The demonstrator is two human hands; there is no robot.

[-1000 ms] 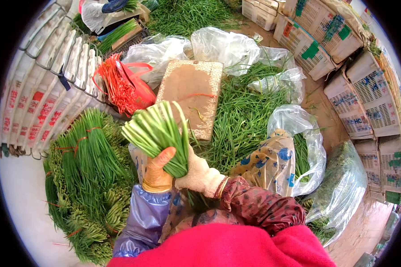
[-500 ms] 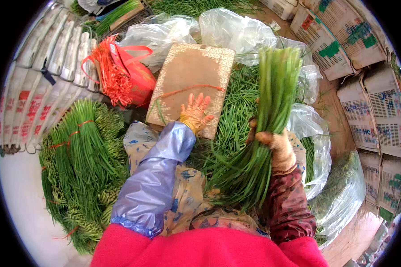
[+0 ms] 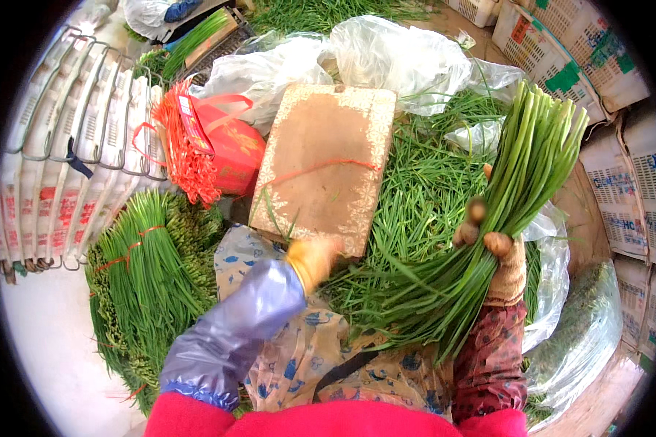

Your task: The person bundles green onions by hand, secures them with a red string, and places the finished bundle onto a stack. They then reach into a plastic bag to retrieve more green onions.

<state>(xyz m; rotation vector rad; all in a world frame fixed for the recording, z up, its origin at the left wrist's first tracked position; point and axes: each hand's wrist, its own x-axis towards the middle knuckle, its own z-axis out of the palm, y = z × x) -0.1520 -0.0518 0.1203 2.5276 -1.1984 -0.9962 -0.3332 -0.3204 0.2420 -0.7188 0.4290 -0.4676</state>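
Note:
In my right hand point(image 3: 492, 237), which wears a brownish glove, a thick bunch of garlic chives point(image 3: 536, 160) is gripped round its middle. Its pale cut ends point up and to the right; the loose leaf ends hang down to the left. My left hand point(image 3: 315, 260), in a yellow-orange glove, is at the near edge of a worn, patterned board point(image 3: 321, 138). Motion smears its fingers. A thin red tie point(image 3: 335, 164) lies across the board. Loose chives point(image 3: 430, 182) are heaped between the board and the bunch.
Tied chive bunches point(image 3: 153, 255) are stacked at left. Beyond them stands a red bag point(image 3: 233, 153) with red ties point(image 3: 186, 146) hanging over it. White crates line the left point(image 3: 58, 146) and right point(image 3: 619, 182). Clear plastic sheeting point(image 3: 401, 58) surrounds the heap.
My left hand has drawn back from the board's surface to its near edge. My right hand has carried the chive bunch to the right and tilted it. The view has shifted slightly.

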